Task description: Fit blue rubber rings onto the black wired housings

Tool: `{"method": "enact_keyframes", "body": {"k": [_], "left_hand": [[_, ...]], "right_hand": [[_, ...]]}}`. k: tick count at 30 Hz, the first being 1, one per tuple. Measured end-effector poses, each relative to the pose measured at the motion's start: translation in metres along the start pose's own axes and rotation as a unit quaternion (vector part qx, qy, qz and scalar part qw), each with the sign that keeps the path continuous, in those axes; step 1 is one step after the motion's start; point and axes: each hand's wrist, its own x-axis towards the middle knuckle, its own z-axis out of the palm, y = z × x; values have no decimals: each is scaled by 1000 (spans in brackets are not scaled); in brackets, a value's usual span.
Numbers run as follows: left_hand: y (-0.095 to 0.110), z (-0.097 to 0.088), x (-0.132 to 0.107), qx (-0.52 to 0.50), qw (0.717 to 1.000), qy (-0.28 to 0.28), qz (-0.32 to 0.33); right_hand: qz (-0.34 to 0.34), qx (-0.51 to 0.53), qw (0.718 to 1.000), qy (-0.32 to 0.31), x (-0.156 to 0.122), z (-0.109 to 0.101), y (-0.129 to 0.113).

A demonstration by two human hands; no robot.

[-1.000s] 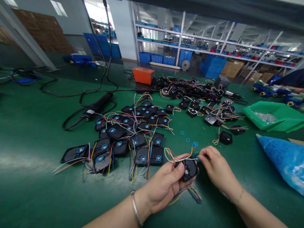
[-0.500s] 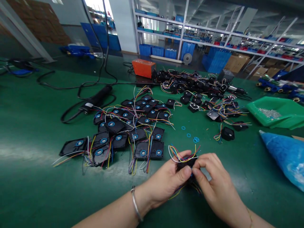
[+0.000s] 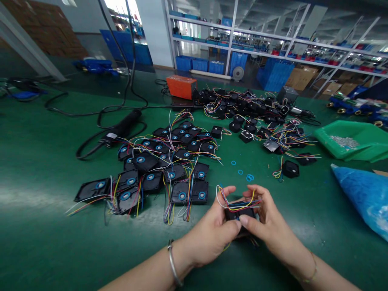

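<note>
Between my two hands is a small black plastic housing [image 3: 247,213] with red, yellow, blue and white wires looped over its top. My left hand [image 3: 216,228] grips its left side, thumb pressed on the near face. My right hand [image 3: 266,216] holds the right side, its thumb tip close to the left thumb. A bit of blue shows by the thumbs, mostly covered. More wires hang below the housing. Beyond my hands a few loose blue rings [image 3: 240,172] lie on the green table. To the left lie several similar black housings [image 3: 190,192] with blue rings fitted on them.
Farther back is a pile of wired black parts [image 3: 242,105]. A corded black tool [image 3: 124,125] lies at the left, and an orange box [image 3: 182,87] stands behind. On the right are a green bin [image 3: 363,147] of small metal pieces and a blue bag [image 3: 363,198].
My right hand has shifted from a fingertip pinch at the housing's edge to holding its right side, fingers behind and thumb in front. The housing's dark face now shows more.
</note>
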Motion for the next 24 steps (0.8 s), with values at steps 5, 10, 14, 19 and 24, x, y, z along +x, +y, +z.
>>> {"method": "enact_keyframes", "body": {"k": [5,10,14,19,24], "left_hand": [[6,1,-4,144,989,-10,39],[10,1,-6,132,989,-29,64],[29,-11,-4,221,963,124,90],[70,-44,-11,453,814,349,101],[82,-61,-18,663,613,427,35]], "right_hand": [[-41,-16,999,-18,-4,0,-2],[-64,24,996,-58,-5,2,-1],[-100,44,994,-1,3,-1,7],[-81,-85,991,-59,12,-13,4],[-156,-252,928,-227,-1,-3,-12]]}}
